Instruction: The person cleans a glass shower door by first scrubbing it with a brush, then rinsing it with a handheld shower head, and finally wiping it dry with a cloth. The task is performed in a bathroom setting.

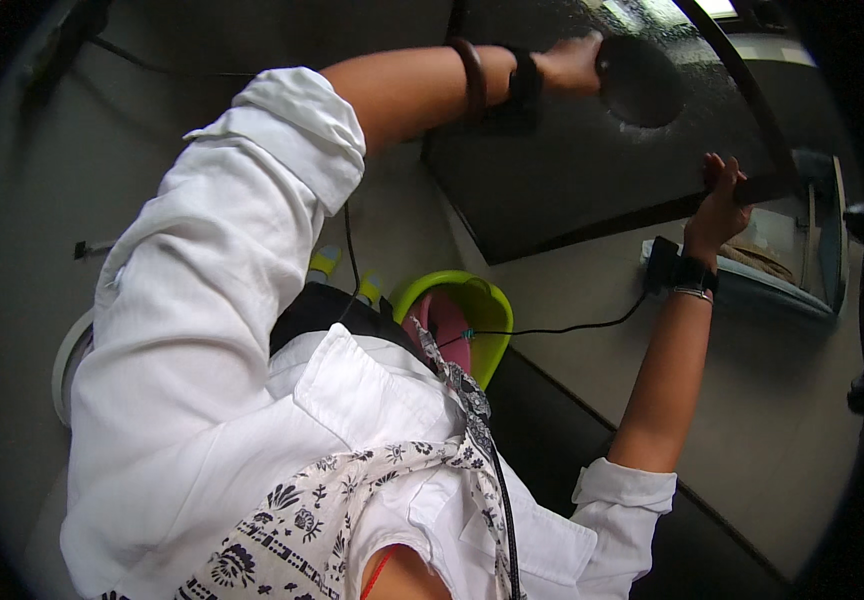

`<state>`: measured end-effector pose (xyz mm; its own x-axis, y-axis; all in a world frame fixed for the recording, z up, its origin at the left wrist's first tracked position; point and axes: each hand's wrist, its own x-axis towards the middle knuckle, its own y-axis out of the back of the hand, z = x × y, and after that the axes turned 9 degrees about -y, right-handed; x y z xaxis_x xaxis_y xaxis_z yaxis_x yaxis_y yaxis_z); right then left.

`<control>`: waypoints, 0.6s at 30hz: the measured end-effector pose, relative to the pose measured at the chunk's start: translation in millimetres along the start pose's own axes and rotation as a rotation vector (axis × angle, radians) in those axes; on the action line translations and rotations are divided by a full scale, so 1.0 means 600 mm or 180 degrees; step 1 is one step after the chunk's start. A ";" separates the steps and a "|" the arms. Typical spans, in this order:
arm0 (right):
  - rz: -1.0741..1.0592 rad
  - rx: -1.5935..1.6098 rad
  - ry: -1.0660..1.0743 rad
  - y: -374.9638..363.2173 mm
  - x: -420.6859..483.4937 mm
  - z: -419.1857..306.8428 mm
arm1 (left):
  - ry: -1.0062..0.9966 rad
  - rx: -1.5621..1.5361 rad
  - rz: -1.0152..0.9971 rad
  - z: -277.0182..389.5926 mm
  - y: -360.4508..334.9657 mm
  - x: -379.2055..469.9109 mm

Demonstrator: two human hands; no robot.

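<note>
My left hand (573,64) reaches across to the upper right, blurred, with its fingers closed at the near edge of a round dark disc (643,82). That disc lies against a large dark panel (544,180) with a black frame. Around it the surface shines in streaks and looks wet. Lower down, my right hand (718,202) grips the panel's frame near its lower right corner, some fingers raised. The disc's material cannot be told. Both wrists carry dark bands with small black units, and a cable runs from the right one.
A lime-green basin (503,315) holding something pink (443,319) stands by my legs. At the right, a grey-blue container (784,285) with clear sides holds a brown item. Yellow-green footwear (325,260) shows on the floor (19,262). Black cables (567,331) hang near my body.
</note>
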<state>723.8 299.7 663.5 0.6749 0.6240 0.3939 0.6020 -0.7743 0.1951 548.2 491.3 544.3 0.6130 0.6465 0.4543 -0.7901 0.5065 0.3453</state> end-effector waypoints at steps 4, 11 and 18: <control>-0.0006 0.0108 -0.0011 -0.003 -0.002 -0.001 | 0.0578 -0.0020 -0.0281 -0.058 -0.043 -0.107; -0.0026 0.0249 0.0011 -0.007 -0.006 -0.003 | 0.1272 -0.0307 -0.0599 -0.115 -0.113 -0.231; 0.0011 0.0007 0.0056 0.001 0.001 0.007 | 0.0845 -0.0398 -0.0363 -0.104 -0.108 -0.142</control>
<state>726.4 300.0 660.4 0.6694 0.6193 0.4105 0.6006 -0.7762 0.1916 547.7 438.8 431.7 0.6910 0.6995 0.1823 -0.7192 0.6400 0.2705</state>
